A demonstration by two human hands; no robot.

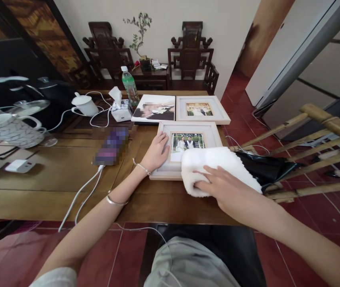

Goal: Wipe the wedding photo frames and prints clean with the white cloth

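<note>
A pale wooden picture frame with a wedding photo lies on the table in front of me. Flat along its left side rests my left hand, fingers stretched out over the border and mat. My right hand grips a thick white towel, which covers the frame's lower right corner and part of the photo. Some of the right fingers are sunk into the towel's folds. Just beyond lie a second framed photo and a square photo panel, side by side.
On the left of the table are a charging phone, a tissue box, a green-labelled bottle, a lidded white cup and a patterned mug. A bamboo chair stands at the right, with a black bag beside it.
</note>
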